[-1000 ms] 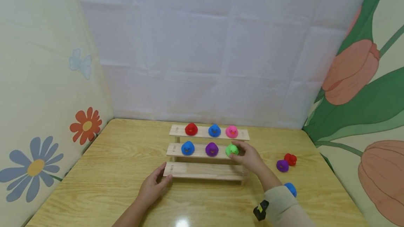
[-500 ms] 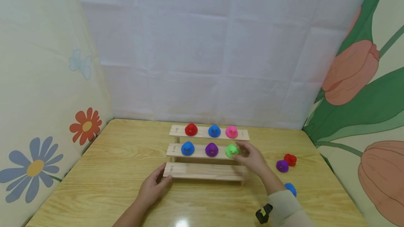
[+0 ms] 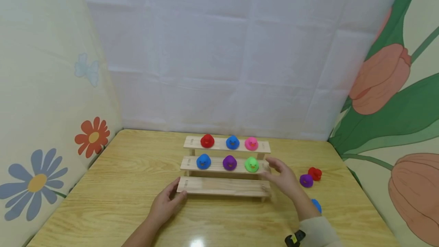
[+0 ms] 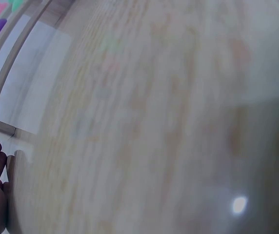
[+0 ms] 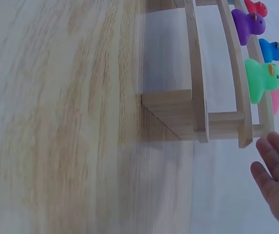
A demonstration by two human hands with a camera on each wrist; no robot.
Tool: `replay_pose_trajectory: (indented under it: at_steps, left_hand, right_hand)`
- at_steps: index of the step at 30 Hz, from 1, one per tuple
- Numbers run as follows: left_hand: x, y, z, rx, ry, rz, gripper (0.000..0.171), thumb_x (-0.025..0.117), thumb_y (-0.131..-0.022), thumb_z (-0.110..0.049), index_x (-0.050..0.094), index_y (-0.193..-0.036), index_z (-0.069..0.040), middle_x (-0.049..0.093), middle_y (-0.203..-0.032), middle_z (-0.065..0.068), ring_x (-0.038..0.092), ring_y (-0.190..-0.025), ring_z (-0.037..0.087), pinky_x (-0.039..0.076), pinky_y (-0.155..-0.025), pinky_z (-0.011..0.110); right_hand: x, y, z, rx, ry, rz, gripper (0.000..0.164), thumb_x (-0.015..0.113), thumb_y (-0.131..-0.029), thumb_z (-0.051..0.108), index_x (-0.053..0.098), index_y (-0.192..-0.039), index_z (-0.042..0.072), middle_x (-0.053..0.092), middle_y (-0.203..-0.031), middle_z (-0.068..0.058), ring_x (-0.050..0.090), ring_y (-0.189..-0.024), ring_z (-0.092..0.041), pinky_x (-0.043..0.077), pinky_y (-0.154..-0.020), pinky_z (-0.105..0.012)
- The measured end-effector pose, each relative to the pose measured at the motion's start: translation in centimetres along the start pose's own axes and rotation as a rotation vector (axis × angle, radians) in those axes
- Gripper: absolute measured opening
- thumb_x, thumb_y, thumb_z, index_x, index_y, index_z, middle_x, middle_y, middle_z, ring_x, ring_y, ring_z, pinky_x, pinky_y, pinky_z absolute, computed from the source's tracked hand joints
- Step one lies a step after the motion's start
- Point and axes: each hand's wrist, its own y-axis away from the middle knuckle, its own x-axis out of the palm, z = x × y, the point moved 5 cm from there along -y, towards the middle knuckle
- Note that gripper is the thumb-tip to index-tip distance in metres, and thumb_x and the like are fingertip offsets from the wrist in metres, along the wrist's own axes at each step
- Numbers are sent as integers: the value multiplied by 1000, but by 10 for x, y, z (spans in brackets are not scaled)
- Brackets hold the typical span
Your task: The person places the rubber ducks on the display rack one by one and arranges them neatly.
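Observation:
A three-step wooden display rack (image 3: 223,186) stands on the table. My left hand (image 3: 167,202) holds its lower left end, thumb at the front of the bottom step. On the middle step sit a blue duck (image 3: 204,161), a purple duck (image 3: 229,162) and a green duck (image 3: 252,164). Above them, a red duck (image 3: 207,141), another blue duck (image 3: 232,142) and a pink duck (image 3: 252,143) line the top step. Right of the green duck, my right hand (image 3: 284,178) has its fingers spread and holds nothing; the right wrist view shows a gap between them.
To the right on the table lie a red duck (image 3: 314,174) and a purple duck (image 3: 306,180), close together. Nearer, a blue duck (image 3: 316,206) is partly hidden by the right forearm. A white cloth (image 3: 219,68) hangs behind the table.
My right hand has let go of the green duck and moved off to the right. The green duck stays on the middle step. My left hand has not moved.

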Motion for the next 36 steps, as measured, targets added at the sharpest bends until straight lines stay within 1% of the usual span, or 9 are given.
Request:
replay_pose_trajectory:
  at_steps: [7, 10, 15, 18, 21, 26, 28, 31, 36]
  left_hand:
    - [0, 0, 1, -4, 4, -1, 67, 64, -95, -37, 40, -149, -5, 52, -143, 22, 45, -137, 40, 33, -115, 57]
    - [0, 0, 1, -5, 7, -1, 67, 64, -95, -37, 40, -149, -5, 52, -143, 22, 45, -137, 40, 32, -115, 56]
    - [0, 0, 1, -5, 13, -1, 67, 64, -95, -37, 40, -149, -5, 51, -144, 22, 45, -137, 39, 32, -115, 56]
    - [0, 0, 1, -7, 15, -1, 67, 64, -95, -37, 40, -149, -6, 52, -143, 22, 45, -137, 39, 32, -115, 56]
    - [0, 0, 1, -9, 10, 2, 67, 64, -95, -38, 40, -149, -6, 52, -143, 22, 45, -137, 40, 32, -115, 57]
    - [0, 0, 0, -13, 9, 7, 67, 64, -95, -37, 39, -149, -6, 50, -145, 22, 43, -138, 40, 31, -116, 57]
    - [0, 0, -1, -14, 10, 7, 67, 64, -95, -36, 39, -149, -5, 50, -145, 22, 43, -138, 40, 31, -116, 57]
    - [0, -1, 0, -13, 8, 6, 67, 64, -95, -36, 40, -149, -5, 50, -145, 22, 43, -138, 40, 32, -115, 57]
    - [0, 0, 0, -18, 11, 7, 67, 64, -95, -37, 40, -149, -6, 50, -145, 22, 41, -139, 40, 31, -116, 57]
  right_hand:
    - [-12, 9, -6, 4, 38, -32, 60, 76, -86, 25, 53, -139, 8, 54, -142, -20, 47, -134, -41, 38, -111, -56]
    - [-17, 13, -8, 4, 65, -45, 57, 75, -87, 22, 53, -138, 6, 55, -140, -21, 49, -133, -41, 39, -111, -55]
    - [-24, 18, -15, 33, 111, -50, 56, 73, -89, 19, 52, -139, 6, 54, -141, -22, 48, -133, -42, 38, -111, -56]
    - [-29, 21, -20, 53, 121, -53, 57, 73, -89, 22, 51, -140, 7, 53, -142, -22, 47, -133, -42, 38, -111, -57]
    - [-34, 24, -23, 38, 132, -71, 58, 74, -88, 21, 52, -139, 6, 54, -142, -21, 49, -132, -41, 38, -111, -56]
    - [-42, 31, -28, -5, 145, -94, 54, 73, -89, 15, 53, -137, 1, 55, -139, -23, 51, -130, -41, 37, -113, -55]
    - [-45, 33, -30, 8, 139, -84, 54, 71, -90, 15, 52, -138, 1, 54, -140, -25, 49, -131, -42, 35, -114, -56]
    - [-49, 38, -34, 53, 151, -70, 55, 70, -91, 17, 50, -140, 2, 52, -142, -25, 47, -133, -43, 35, -114, -57]
    - [-55, 45, -42, 95, 162, -78, 56, 70, -91, 20, 50, -140, 3, 51, -142, -25, 47, -133, -44, 39, -110, -57]
